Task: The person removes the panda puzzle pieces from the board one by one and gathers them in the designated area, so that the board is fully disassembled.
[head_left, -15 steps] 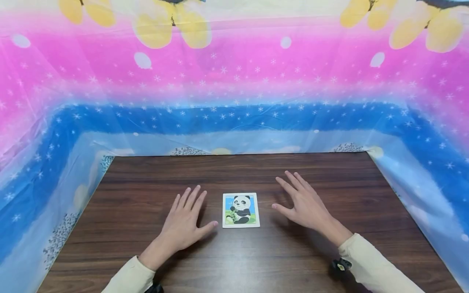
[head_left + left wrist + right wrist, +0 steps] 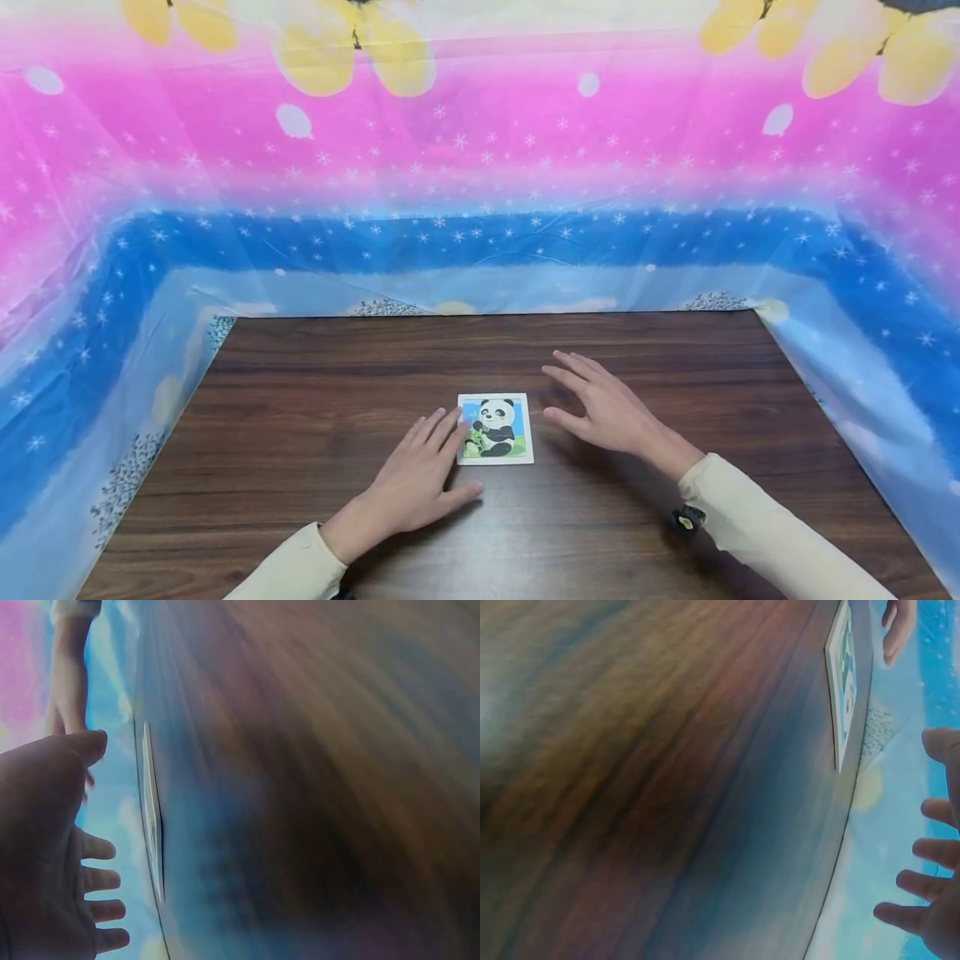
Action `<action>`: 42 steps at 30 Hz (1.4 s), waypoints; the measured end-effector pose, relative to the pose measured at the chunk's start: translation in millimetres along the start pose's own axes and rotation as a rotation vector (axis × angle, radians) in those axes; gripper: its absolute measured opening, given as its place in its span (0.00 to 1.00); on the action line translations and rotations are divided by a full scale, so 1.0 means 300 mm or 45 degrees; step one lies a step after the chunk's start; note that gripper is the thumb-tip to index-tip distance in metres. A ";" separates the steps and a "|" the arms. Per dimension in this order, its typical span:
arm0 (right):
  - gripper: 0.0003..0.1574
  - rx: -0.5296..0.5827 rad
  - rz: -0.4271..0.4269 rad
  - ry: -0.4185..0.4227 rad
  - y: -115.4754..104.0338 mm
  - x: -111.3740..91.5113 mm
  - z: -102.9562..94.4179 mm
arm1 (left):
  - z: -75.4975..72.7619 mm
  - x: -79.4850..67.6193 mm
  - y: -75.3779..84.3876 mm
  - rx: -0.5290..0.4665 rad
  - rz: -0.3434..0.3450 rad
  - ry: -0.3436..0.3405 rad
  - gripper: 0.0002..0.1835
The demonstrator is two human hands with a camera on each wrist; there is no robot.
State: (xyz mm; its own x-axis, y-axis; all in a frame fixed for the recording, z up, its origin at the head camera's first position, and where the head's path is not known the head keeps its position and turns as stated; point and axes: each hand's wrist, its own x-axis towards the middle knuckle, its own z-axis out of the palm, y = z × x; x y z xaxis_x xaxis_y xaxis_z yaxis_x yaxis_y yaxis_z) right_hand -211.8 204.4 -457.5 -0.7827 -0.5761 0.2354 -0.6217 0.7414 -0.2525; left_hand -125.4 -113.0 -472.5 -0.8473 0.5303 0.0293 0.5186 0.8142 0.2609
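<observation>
A square panda picture puzzle (image 2: 497, 429) with a white border lies flat near the middle of the wooden table. In the head view my left hand (image 2: 416, 479), fingers spread, overlaps its left edge. The left wrist view shows that hand (image 2: 45, 832) held above the tabletop, with the puzzle (image 2: 153, 817) seen edge-on beyond the fingers. My right hand (image 2: 615, 412) hovers to the right of the puzzle, fingers extended and holding nothing. In the right wrist view the right hand's fingers (image 2: 922, 885) are spread, and the puzzle (image 2: 843, 682) lies apart from them.
Dark brown wooden table (image 2: 337, 358) reaches back to a pink and blue patterned cloth (image 2: 480, 167), which stands along the back and both sides. A dark wrist strap (image 2: 687, 520) shows below the right sleeve (image 2: 757, 525).
My left hand has moved right, from beside the puzzle to over its left edge. The right hand has shifted slightly left, nearer to it. The puzzle lies where it was.
</observation>
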 end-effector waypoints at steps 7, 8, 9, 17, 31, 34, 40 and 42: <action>0.39 0.095 -0.042 -0.066 -0.009 0.048 0.013 | 0.021 0.056 0.072 0.028 0.102 -0.130 0.47; 0.39 0.110 -0.048 -0.076 -0.011 0.055 0.016 | 0.025 0.065 0.081 0.036 0.108 -0.148 0.47; 0.38 0.126 -0.051 -0.084 -0.013 0.062 0.020 | 0.028 0.073 0.089 0.043 0.116 -0.164 0.47; 0.34 0.179 -0.072 -0.124 -0.041 0.114 0.039 | 0.047 0.109 0.121 0.076 0.144 -0.262 0.47; 0.26 0.244 -0.164 -0.176 -0.059 0.187 0.090 | 0.061 0.135 0.129 0.130 0.107 -0.312 0.49; 0.23 0.272 -0.186 -0.193 -0.067 0.206 0.106 | 0.063 0.135 0.128 0.135 0.109 -0.316 0.49; 0.21 0.333 -0.246 -0.225 -0.076 0.251 0.141 | 0.061 0.131 0.132 0.122 0.100 -0.346 0.51; 0.20 0.345 -0.270 -0.234 -0.079 0.268 0.152 | 0.061 0.131 0.131 0.120 0.096 -0.357 0.51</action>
State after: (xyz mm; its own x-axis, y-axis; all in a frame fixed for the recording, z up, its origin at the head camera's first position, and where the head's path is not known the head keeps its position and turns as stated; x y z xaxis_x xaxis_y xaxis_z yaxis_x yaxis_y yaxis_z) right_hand -261.4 124.9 -475.4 -0.6126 -0.7773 0.1430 -0.7363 0.4954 -0.4609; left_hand -136.2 -55.7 -478.8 -0.7482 0.6240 -0.2254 0.5983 0.7814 0.1773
